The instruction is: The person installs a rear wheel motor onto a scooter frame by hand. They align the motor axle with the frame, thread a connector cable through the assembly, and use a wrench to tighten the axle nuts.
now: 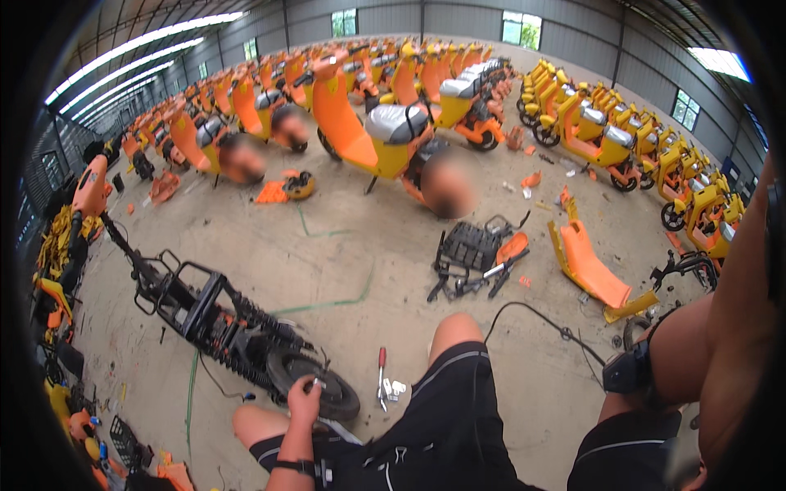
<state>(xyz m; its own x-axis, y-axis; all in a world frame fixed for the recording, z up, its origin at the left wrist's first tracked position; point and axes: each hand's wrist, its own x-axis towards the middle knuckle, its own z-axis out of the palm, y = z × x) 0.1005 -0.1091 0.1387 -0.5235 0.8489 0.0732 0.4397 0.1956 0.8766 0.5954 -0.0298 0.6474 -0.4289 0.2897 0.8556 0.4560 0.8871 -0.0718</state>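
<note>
On a clock face laid over the view, the person's left hand [303,401] was at seven o'clock, its fingers drawn together on a small silvery piece [318,383] at the black wheel [347,403]. The wheel belonged to a stripped scooter frame [196,311] lying toward eight o'clock on the concrete floor [246,245]. The right hand could not be made out, so its state could not be told. At six o'clock lay a red-handled tool [381,358], just beside small white pieces [395,388]. Black frame parts [471,245] and an orange panel [587,254] lay toward three o'clock.
</note>
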